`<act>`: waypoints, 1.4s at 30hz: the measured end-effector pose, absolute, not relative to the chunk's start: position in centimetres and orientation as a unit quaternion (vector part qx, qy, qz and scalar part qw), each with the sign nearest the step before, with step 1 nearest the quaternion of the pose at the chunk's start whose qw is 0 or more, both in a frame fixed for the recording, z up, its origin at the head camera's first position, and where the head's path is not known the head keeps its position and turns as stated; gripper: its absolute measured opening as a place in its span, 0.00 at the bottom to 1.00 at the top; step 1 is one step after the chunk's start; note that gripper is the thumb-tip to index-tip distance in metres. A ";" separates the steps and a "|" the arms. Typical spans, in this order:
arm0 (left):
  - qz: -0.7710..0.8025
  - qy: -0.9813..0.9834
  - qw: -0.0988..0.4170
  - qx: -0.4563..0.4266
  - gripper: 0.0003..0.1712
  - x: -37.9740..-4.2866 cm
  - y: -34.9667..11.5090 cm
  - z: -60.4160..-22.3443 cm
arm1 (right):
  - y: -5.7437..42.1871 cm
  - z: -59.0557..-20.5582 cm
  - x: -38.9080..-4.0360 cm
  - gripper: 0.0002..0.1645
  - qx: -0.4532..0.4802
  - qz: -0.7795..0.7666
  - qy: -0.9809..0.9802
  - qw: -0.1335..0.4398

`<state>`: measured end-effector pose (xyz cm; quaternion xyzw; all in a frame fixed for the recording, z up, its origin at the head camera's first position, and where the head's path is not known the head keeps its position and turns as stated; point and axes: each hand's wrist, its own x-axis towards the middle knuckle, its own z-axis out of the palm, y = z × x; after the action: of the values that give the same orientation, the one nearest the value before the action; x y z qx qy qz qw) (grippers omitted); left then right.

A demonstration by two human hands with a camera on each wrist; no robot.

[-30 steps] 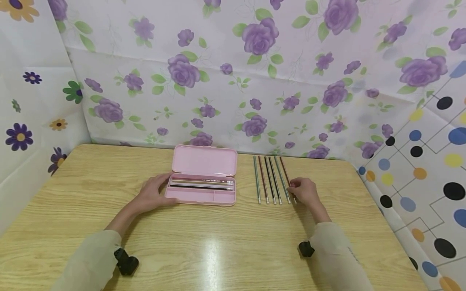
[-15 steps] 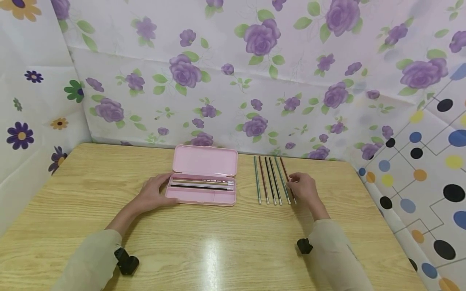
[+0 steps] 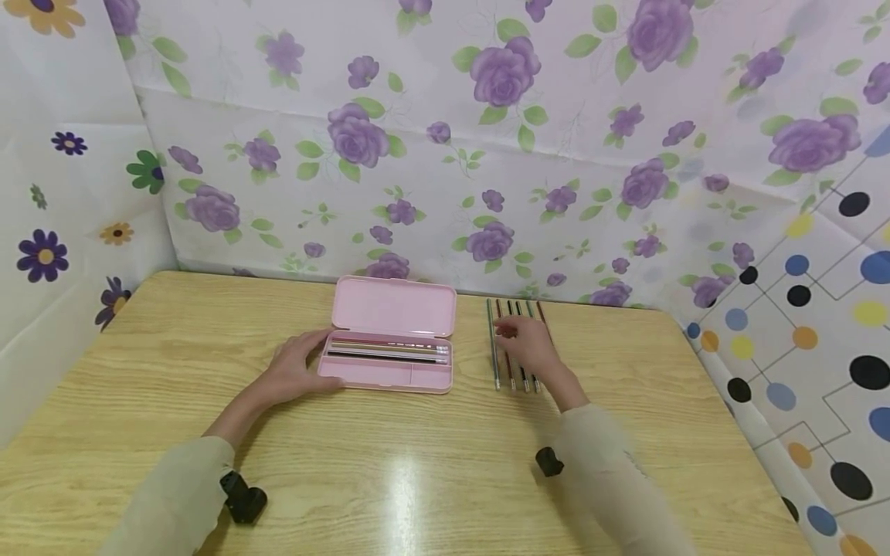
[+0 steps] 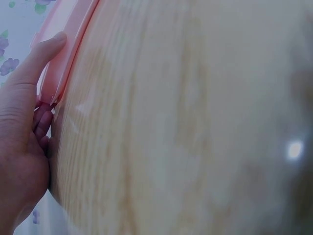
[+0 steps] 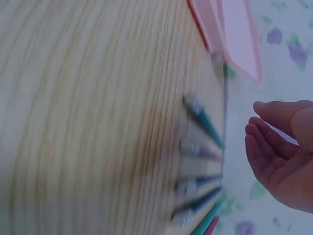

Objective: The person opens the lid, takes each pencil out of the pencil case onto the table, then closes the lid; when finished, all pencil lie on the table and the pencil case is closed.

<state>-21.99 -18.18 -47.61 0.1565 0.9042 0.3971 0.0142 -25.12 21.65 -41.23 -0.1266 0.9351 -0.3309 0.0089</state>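
Note:
An open pink pencil case [image 3: 375, 374] lies on the table, its lid [image 3: 395, 307] folded back towards the wall. Several pencils [image 3: 385, 356] rest lengthwise in its rear compartment. My left hand [image 3: 295, 372] grips the case's left end, thumb at the front edge, fingers behind the corner. To the right of the case, several loose pencils lie in a row, eraser ends towards me, with a green pencil [image 3: 494, 355] leftmost and a red pencil [image 3: 542, 311] rightmost. Above this row hovers my right hand [image 3: 534, 351], fingers loosely bent and holding nothing; it hides parts of the pencils.
The wooden table [image 3: 389, 463] ends at a wall covered with purple-flower sheeting [image 3: 431, 193]. A dotted sheet [image 3: 799, 347] borders the right side and a flowered sheet [image 3: 76, 208] the left. Each wrist wears a black camera.
My right hand has moved left, from the rightmost red pencil to above the left part of the row. The left hand stays on the pencil case.

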 end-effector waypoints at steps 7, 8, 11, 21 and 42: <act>0.399 0.903 0.015 0.160 0.55 -22.0 -18.1 -47.6 | 17.1 -41.2 -25.5 0.14 -0.220 -0.317 0.923 0.011; 0.399 0.903 0.016 0.159 0.55 -21.9 -18.1 -47.6 | 16.6 -41.4 -25.6 0.14 -0.230 -0.316 0.920 0.011; 0.398 0.903 0.016 0.158 0.55 -21.9 -18.2 -47.5 | 15.0 -41.6 -25.7 0.12 -0.249 -0.309 0.918 0.019; 0.393 0.905 0.016 0.160 0.55 -22.0 -18.3 -47.7 | 11.4 -42.7 -25.9 0.09 -0.291 -0.274 0.916 0.037; 0.400 0.901 0.007 0.169 0.53 -22.0 -18.3 -47.6 | 9.4 -42.6 -25.6 0.11 -0.296 -0.140 0.941 0.087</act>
<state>-21.99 -18.28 -47.64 0.1693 0.9007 0.4001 0.0074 -25.62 9.37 -42.56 -0.2961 0.9409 -0.1398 0.0866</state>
